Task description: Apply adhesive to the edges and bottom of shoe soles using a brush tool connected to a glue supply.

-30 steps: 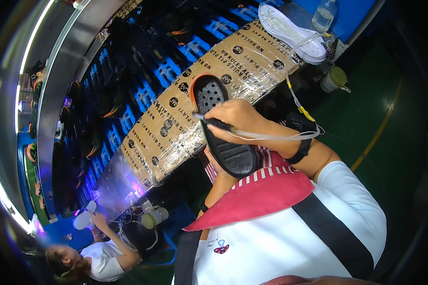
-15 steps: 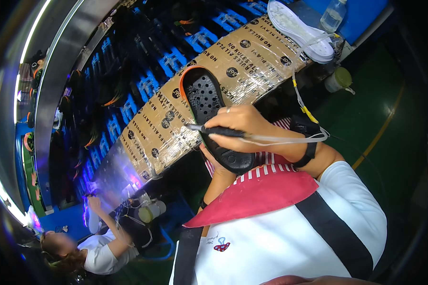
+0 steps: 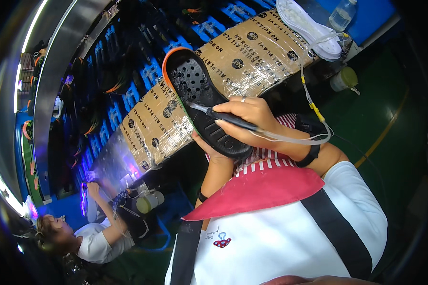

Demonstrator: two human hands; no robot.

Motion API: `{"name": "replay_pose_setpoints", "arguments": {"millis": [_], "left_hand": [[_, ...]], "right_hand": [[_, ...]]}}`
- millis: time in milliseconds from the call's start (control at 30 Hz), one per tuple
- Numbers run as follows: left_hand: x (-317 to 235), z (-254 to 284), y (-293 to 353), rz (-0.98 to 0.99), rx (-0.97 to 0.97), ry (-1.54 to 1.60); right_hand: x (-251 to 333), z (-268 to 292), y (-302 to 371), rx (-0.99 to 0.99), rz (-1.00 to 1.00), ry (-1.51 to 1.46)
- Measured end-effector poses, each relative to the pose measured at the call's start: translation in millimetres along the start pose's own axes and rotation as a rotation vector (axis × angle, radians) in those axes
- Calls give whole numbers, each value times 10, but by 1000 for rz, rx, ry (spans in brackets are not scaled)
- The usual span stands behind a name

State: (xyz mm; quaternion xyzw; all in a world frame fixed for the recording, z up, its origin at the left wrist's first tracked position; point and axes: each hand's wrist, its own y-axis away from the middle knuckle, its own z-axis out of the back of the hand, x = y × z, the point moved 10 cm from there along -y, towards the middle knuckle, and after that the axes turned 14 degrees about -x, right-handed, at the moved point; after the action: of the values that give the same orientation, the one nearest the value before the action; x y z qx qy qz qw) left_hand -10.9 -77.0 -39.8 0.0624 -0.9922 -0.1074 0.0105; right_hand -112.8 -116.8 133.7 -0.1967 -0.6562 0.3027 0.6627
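A black shoe sole (image 3: 205, 97) with an orange and green rim lies tilted in front of me, its inner side up and dotted with round holes at the far end. My left hand (image 3: 213, 148) grips its left edge near the closer end, partly hidden beneath it. In my right hand (image 3: 253, 118) is a black-handled glue brush (image 3: 233, 119), held like a pen, with a clear tube running back from it over my forearm. Its pale tip touches the sole's inside near the left rim.
A cardboard-covered ledge (image 3: 150, 126) wrapped in clear film runs diagonally beyond the sole. At the far right lie a white sole (image 3: 311, 31) and a clear bottle (image 3: 342, 15). Blue racks (image 3: 150, 71) line the back. A co-worker (image 3: 97, 237) handles a shoe at lower left.
The sole has swung up and to the left. The brush tip has moved from beside the sole's left rim onto its inner surface, and my right hand has shifted slightly.
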Motion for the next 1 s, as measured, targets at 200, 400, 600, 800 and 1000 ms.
{"name": "replay_pose_setpoints", "arguments": {"millis": [200, 400, 600, 800, 1000], "left_hand": [[91, -506, -158, -70, 114, -272], [-15, -455, -185, -79, 50, -271], [-99, -465, -154, -39, 178, -131], [-178, -495, -195, -1, 212, -110], [-285, -603, -159, -35, 236, -234]], "right_hand": [[-19, -245, 186, 277, -82, -195], [-86, -189, 231, 190, -164, -178], [1, -262, 307, 435, -251, -254], [-26, -336, 420, 495, -264, -165], [40, -321, 455, 561, -315, -390]]}}
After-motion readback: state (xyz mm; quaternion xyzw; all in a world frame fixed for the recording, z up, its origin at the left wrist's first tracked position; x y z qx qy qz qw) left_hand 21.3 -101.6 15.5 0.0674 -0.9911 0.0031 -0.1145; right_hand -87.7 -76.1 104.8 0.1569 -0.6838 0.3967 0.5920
